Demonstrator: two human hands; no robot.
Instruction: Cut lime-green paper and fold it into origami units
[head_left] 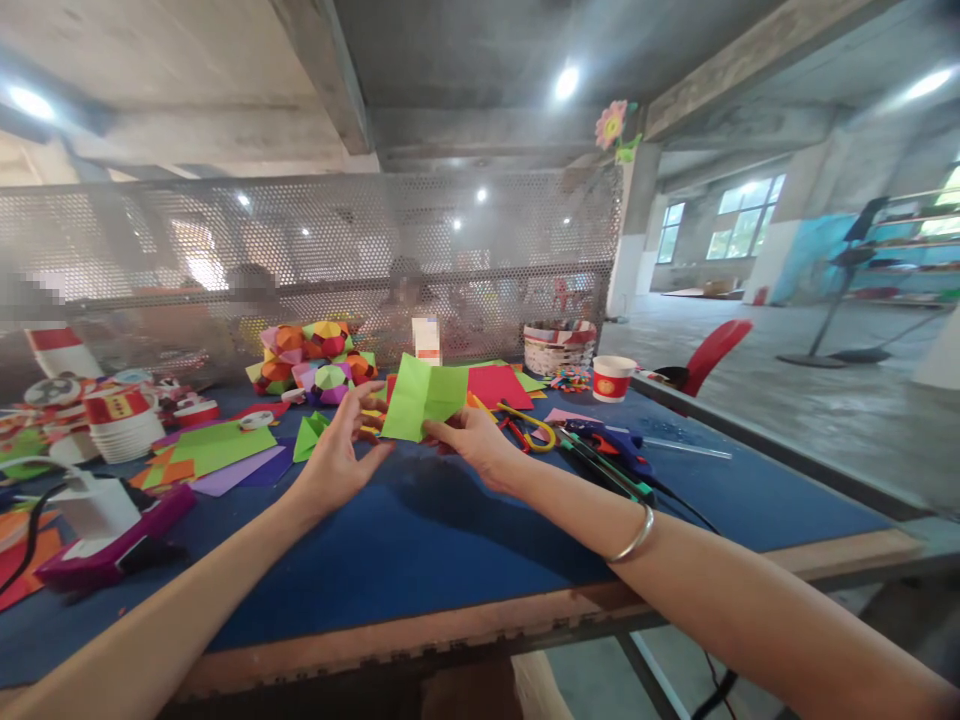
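Observation:
A creased sheet of bright green paper (426,395) is held up over the blue table, a fold line running down its middle. My right hand (476,440) pinches its lower right edge between thumb and fingers. Just left of the sheet is my left hand (349,445), its fingers spread and thumb apart; whether a fingertip touches the paper I cannot tell. A small folded green paper piece (309,435) lies behind my left wrist. Beyond my right hand are yellow-handled scissors (544,430) and a red paper sheet (499,387).
Coloured paper sheets (225,450), stacked paper cups (120,425) and a purple power strip (112,545) occupy the left. Folded paper balls (315,360), a woven basket (559,348) and a red-and-white cup (613,378) stand behind. A blue glue gun (611,445) lies right. A perforated metal screen (450,230) backs the table.

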